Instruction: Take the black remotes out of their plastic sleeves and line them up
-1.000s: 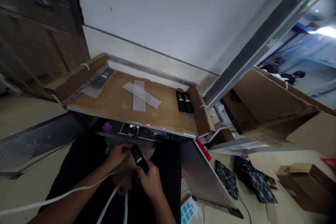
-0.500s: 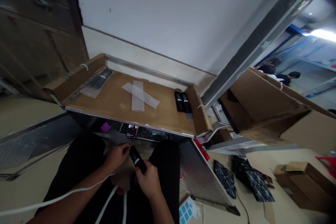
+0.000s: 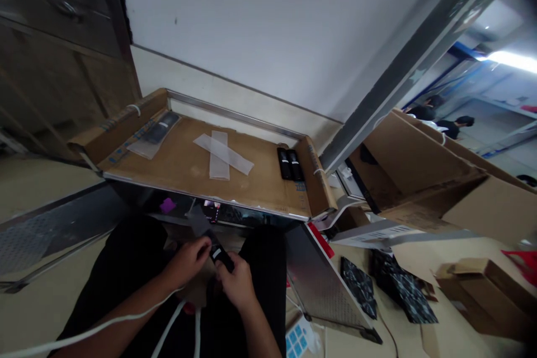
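Note:
Low in front of my lap, my right hand (image 3: 239, 282) is closed round the lower end of a slim black device (image 3: 221, 256) with a small white label. A clear plastic sleeve (image 3: 198, 221) extends from the device's upper end, up and to the left. My left hand (image 3: 188, 260) pinches at the sleeve's edge, beside the device; how far the device sits inside is hard to make out. On the cardboard-lined tray lie two crossed empty sleeves (image 3: 219, 155), a bagged black device (image 3: 161, 127) at left, and two bare black devices (image 3: 289, 163) at right.
The cardboard-lined tray (image 3: 180, 170) has raised side flaps. Beneath it are a lit phone (image 3: 212, 211) and a purple object (image 3: 168, 205). A metal panel (image 3: 331, 279) slants at right, near dark patterned packets (image 3: 358, 286) and cardboard boxes (image 3: 482, 299). White cords cross my lap.
The clear sleeve has come up to the upper end of the black device. My left hand has shifted slightly right and down, against the device. My right hand keeps its hold.

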{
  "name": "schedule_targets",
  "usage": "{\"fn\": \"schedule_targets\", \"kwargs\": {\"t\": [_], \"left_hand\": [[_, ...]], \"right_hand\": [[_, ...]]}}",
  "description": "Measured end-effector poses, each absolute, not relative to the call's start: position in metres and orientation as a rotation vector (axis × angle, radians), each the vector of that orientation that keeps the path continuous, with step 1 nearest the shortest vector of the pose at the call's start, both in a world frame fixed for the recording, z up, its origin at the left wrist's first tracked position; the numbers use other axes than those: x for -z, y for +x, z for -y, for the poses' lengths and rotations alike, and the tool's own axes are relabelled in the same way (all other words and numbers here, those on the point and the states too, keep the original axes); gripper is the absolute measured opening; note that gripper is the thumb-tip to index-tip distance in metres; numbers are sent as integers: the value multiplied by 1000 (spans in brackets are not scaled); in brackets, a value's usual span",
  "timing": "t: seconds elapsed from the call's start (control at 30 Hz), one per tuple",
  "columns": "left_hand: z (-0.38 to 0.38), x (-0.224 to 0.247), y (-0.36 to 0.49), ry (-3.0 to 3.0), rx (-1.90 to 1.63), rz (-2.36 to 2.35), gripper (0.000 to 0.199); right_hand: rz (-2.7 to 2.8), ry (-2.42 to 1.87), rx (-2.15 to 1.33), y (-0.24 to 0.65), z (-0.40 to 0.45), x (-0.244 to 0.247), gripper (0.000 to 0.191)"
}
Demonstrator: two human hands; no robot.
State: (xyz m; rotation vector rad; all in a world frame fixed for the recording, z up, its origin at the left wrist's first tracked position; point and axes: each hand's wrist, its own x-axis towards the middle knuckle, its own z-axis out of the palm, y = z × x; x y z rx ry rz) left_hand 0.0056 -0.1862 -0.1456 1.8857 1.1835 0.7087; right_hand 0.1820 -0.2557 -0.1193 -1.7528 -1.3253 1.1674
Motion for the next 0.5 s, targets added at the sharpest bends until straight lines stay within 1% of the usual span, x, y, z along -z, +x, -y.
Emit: {"fn": "schedule_targets", "kwargs": {"t": [0.1, 0.2, 0.4, 0.5], "left_hand": [[197, 137, 10, 1866, -740, -1170, 18], [209, 129, 16, 1826, -754, -1162, 19], [224, 127, 22, 1815, -778, -1137, 21], [224, 128, 23, 1809, -788, -1150, 21]], "right_hand": [[1447, -1741, -1023, 180, 257, 116, 34], [1448, -1768, -983, 178, 256, 116, 44], [1298, -1700, -1131, 175, 242, 129, 38], [1276, -1699, -1144, 171, 239, 131, 37]]}}
